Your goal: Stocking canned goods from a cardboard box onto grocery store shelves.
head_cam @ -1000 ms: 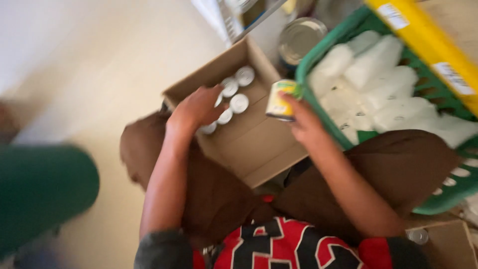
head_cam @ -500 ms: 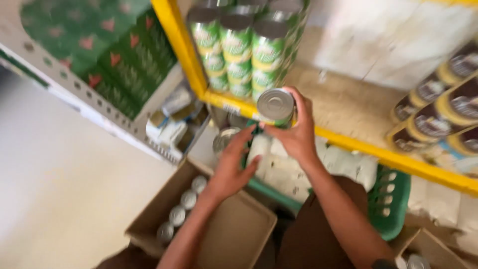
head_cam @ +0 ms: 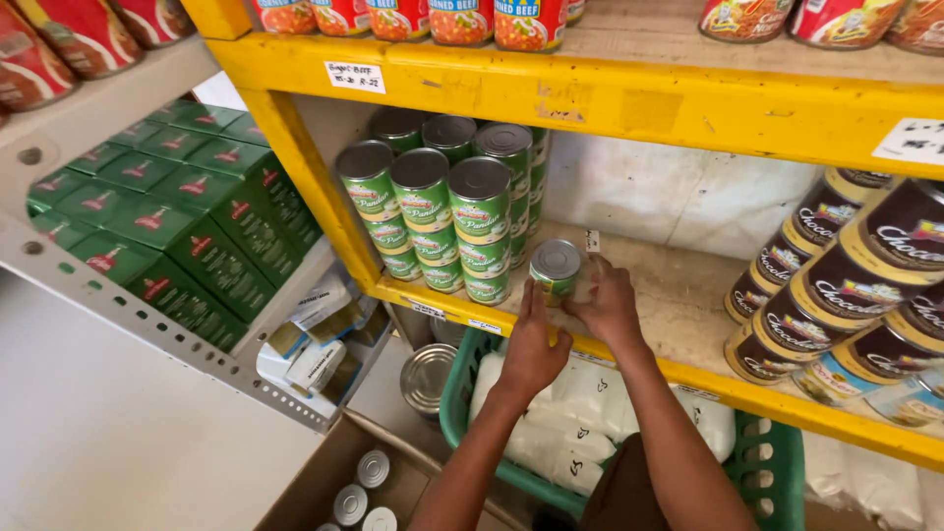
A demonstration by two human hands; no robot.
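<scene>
Both hands are holding a green-labelled can (head_cam: 556, 270) standing on the yellow shelf (head_cam: 678, 305), just right of the stacked green cans (head_cam: 442, 211). The right hand (head_cam: 610, 305) is gripping its far side; the left hand (head_cam: 531, 346) is pressing flat fingers against its near side. Below the shelf, a green basket (head_cam: 777, 472) is holding white bags (head_cam: 570, 413).
</scene>
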